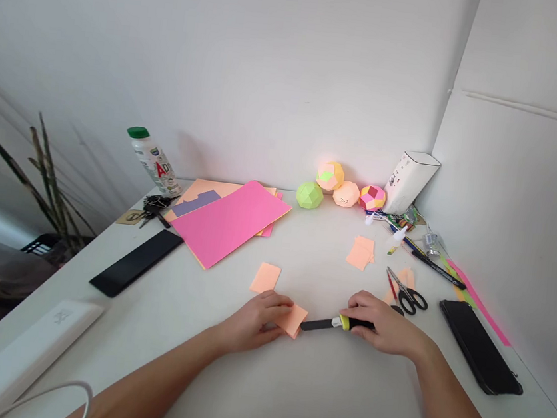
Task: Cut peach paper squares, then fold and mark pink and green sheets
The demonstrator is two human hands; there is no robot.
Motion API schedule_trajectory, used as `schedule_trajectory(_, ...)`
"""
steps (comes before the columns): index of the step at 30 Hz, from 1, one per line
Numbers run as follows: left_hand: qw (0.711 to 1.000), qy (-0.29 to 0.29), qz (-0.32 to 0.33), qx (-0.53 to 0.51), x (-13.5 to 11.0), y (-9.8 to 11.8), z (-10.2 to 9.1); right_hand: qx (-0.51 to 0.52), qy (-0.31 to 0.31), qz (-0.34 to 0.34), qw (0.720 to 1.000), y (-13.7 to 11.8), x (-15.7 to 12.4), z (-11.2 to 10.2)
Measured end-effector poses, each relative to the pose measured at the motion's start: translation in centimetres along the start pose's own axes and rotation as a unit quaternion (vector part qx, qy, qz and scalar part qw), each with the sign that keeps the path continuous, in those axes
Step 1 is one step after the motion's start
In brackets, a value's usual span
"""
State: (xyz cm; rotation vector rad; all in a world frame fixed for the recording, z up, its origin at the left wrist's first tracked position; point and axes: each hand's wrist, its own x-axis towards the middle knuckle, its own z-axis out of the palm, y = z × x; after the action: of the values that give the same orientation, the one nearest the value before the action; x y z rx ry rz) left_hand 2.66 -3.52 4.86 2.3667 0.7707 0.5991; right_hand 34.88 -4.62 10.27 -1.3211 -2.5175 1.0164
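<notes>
The left hand (259, 317) lay flat, pinning the orange paper (297, 318) to the table (288, 391) (probably against sliding); the right hand (384, 328) gripped a knife (326, 324), its blade tip at the paper's edge.

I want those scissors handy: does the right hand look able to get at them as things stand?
Probably yes. The scissors lie just beyond the right hand, with nothing between them. But that hand grips a black knife-like tool, so it isn't free.
</notes>
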Motion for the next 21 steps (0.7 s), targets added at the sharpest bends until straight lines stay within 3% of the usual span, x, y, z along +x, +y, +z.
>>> schedule_trajectory(10, 1.0, -0.006, 0.012, 0.008, 0.25, 0.63, -0.24, -0.001, -0.004, 0.005, 1.0, -0.21, -0.11, -0.11)
schedule_trajectory(21, 1.0, 0.011, -0.005, 0.005, -0.01, -0.16, 0.33, -0.001, -0.024, 0.025, 0.999, -0.32, -0.24, -0.41)
